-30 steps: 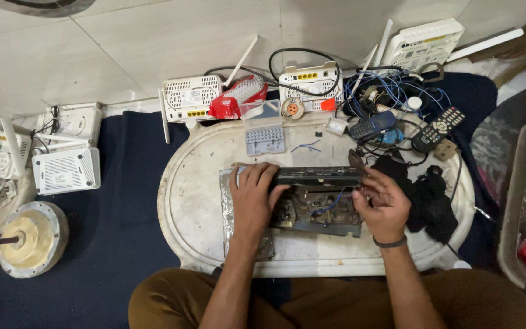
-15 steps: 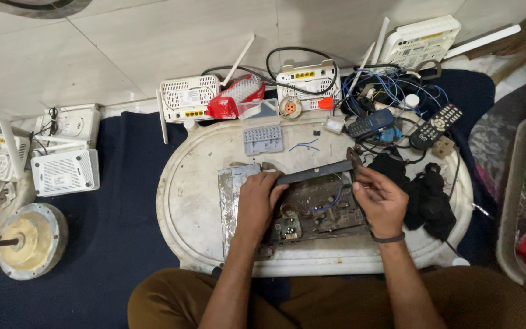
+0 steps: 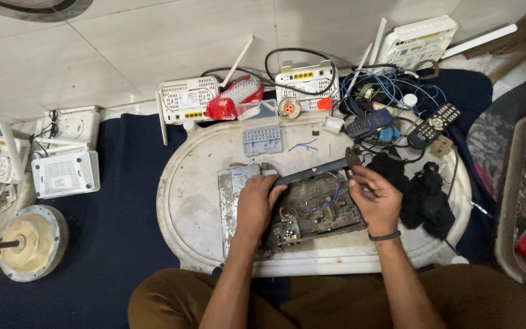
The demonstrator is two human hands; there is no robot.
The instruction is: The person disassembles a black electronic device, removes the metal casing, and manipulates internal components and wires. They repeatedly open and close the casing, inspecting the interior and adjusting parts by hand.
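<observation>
Both hands on an opened electronics chassis, working its dark cover strip loose on an oval white tray.

At far left lie white routers and a round motor part on the dark blue mat. On the worn oval tray, the left hand lies palm-down on the metal chassis, fingers curled over its upper left edge, pinning it. The exposed circuit board with blue and brown wires sits between the hands. The right hand is closed around the right end of the dark cover strip, which stands tilted across the chassis top. This looks like the dismantling stage. Black cloth and a remote control lie to the right.
</observation>
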